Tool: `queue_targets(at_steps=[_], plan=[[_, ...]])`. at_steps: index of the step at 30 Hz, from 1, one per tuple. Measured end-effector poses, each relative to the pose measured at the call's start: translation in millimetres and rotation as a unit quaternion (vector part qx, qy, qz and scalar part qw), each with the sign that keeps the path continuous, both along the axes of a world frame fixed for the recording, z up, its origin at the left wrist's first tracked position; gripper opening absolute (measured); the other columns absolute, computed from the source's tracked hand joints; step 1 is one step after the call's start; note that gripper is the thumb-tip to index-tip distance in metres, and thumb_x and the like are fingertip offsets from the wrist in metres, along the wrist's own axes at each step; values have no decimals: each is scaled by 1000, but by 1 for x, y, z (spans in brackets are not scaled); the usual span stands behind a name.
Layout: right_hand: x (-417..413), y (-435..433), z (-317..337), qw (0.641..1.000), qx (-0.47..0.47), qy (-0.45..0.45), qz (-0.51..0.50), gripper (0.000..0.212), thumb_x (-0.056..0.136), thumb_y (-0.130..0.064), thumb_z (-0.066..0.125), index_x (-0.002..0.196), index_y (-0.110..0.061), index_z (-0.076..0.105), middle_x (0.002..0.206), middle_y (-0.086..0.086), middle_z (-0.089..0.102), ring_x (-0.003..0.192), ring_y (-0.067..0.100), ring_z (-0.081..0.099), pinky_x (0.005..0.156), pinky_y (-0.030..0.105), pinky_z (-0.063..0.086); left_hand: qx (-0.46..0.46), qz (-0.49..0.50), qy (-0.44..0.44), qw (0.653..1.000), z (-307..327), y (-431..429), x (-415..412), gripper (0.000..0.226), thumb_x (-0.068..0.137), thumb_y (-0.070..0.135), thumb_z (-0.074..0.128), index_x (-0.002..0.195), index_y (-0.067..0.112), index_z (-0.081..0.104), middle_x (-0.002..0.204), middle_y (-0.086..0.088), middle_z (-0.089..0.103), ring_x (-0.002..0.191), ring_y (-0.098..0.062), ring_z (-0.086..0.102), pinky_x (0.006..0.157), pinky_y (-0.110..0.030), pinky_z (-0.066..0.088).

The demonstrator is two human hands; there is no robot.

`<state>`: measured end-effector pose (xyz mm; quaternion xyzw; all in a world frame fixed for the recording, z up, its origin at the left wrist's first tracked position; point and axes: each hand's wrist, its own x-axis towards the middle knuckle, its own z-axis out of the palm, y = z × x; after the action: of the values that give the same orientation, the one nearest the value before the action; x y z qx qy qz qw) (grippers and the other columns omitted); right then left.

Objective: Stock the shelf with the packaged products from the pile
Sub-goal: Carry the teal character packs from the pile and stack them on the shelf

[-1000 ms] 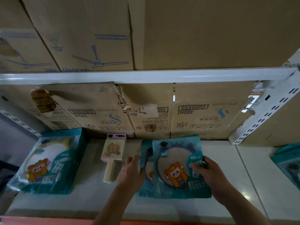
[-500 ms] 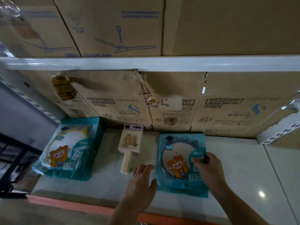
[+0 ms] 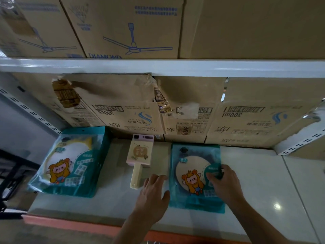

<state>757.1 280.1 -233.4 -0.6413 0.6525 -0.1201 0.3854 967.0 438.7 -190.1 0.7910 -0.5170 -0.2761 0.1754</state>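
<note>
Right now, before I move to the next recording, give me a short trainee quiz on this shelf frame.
1. True or false: the right hand grips the teal package at its right edge.
2. What lies between the teal pile at the left and that package? A) a bottle B) a pink item with a cream handle C) a roll of tape
3. One word: is the left hand open or shut?

Key: 1 true. 2 B. 3 open; it holds nothing.
</note>
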Motion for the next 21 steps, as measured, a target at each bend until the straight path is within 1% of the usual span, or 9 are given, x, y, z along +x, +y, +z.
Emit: queue_targets(at_steps=[2, 4, 6, 11, 13, 15, 19, 21], plan=[[-2, 1, -4, 1000, -2, 3, 4, 51, 87, -42, 73, 127, -19, 53, 109, 2, 61, 92, 18, 64, 70, 35, 58, 0, -2, 2, 1000, 1, -1, 0, 44, 101, 34, 55, 142, 30, 39, 143, 11, 41, 131, -9, 37, 112, -29, 39], [-3, 2, -7, 1000, -1, 3, 7, 49, 87, -44, 73, 126, -20, 55, 107, 1, 63, 90, 17, 66, 72, 39, 61, 2, -3, 5, 1000, 1, -2, 0, 46, 100, 33, 56, 143, 30, 38, 144, 10, 41, 132, -10, 37, 114, -32, 39], [-5, 3, -9, 1000, -1, 0, 9, 46, 88, -44, 72, 124, -21, 56, 106, 0, 64, 89, 16, 67, 71, 38, 61, 5, -4, 6, 1000, 1, -3, -1, 48, 100, 32, 56, 144, 29, 38, 144, 10, 41, 133, -10, 37, 115, -34, 39], [-6, 5, -8, 1000, -8, -1, 20, 41, 89, -42, 72, 122, -22, 58, 106, -1, 65, 89, 14, 66, 68, 32, 59, 16, -16, -6, 1000, -4, -2, -1, 51, 99, 35, 57, 146, 30, 38, 143, 12, 41, 130, -9, 35, 113, -31, 38], [-7, 6, -7, 1000, -6, 0, 25, 40, 89, -41, 73, 121, -22, 58, 106, -2, 65, 89, 13, 66, 69, 32, 59, 24, -24, -16, 999, -7, -2, -2, 53, 99, 37, 57, 148, 29, 39, 142, 13, 40, 131, -9, 33, 114, -31, 37], [-9, 6, -7, 1000, -2, -2, 27, 42, 89, -41, 73, 123, -23, 58, 107, -3, 65, 91, 13, 66, 69, 33, 59, 33, -28, -21, 999, -9, -2, -2, 55, 99, 38, 56, 150, 28, 39, 141, 13, 38, 130, -8, 30, 116, -33, 35], [-10, 6, -3, 999, 9, -9, 36, 44, 89, -36, 74, 128, -24, 57, 109, -2, 65, 94, 14, 65, 64, 24, 52, 38, -38, -26, 998, -12, -1, -3, 55, 99, 41, 55, 151, 29, 38, 137, 13, 36, 122, -3, 24, 117, -32, 34], [-11, 7, -5, 999, 13, -12, 39, 47, 88, -35, 75, 129, -24, 56, 109, -2, 65, 94, 14, 66, 64, 23, 53, 35, -37, -31, 998, -13, -1, -4, 55, 100, 41, 55, 150, 29, 39, 136, 13, 34, 120, -2, 22, 117, -31, 33]])
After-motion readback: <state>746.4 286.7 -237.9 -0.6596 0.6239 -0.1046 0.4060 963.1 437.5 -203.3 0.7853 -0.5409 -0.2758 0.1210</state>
